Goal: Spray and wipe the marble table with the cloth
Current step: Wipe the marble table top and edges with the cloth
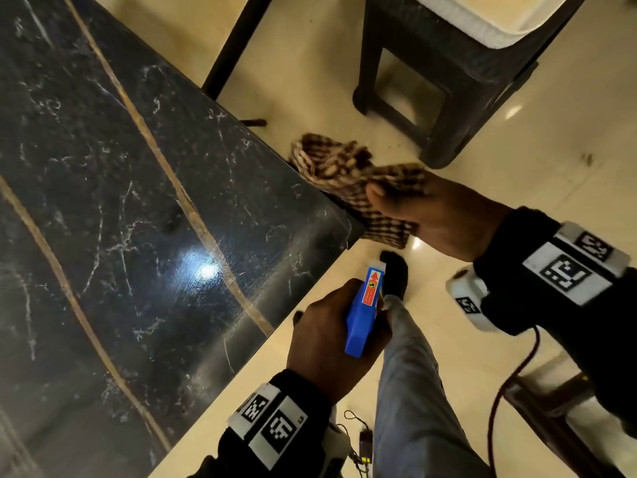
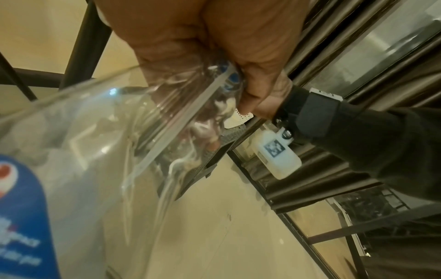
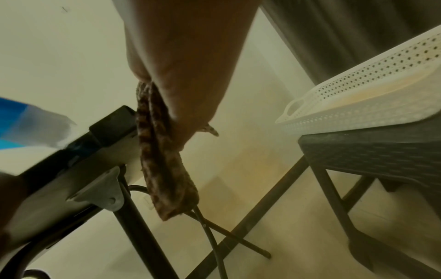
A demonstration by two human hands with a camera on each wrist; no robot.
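The black marble table (image 1: 120, 201) with gold veins fills the left of the head view. My right hand (image 1: 431, 215) grips a brown checked cloth (image 1: 348, 174) just off the table's near right corner; the cloth (image 3: 164, 169) hangs down beside that corner (image 3: 112, 120) in the right wrist view. My left hand (image 1: 331, 336) holds a spray bottle by its blue trigger head (image 1: 363, 312), off the table's front edge, nozzle pointing away from me. The bottle's clear body (image 2: 100, 151) with a blue label (image 2: 21, 217) fills the left wrist view under my fingers (image 2: 248, 79).
A dark wicker stool (image 1: 444, 81) carrying a white perforated basket (image 3: 372, 102) stands on the cream floor beyond the cloth. My leg (image 1: 410, 384) and dark sock (image 1: 396, 274) are below the table corner. A red cable (image 1: 517, 374) hangs by my right arm.
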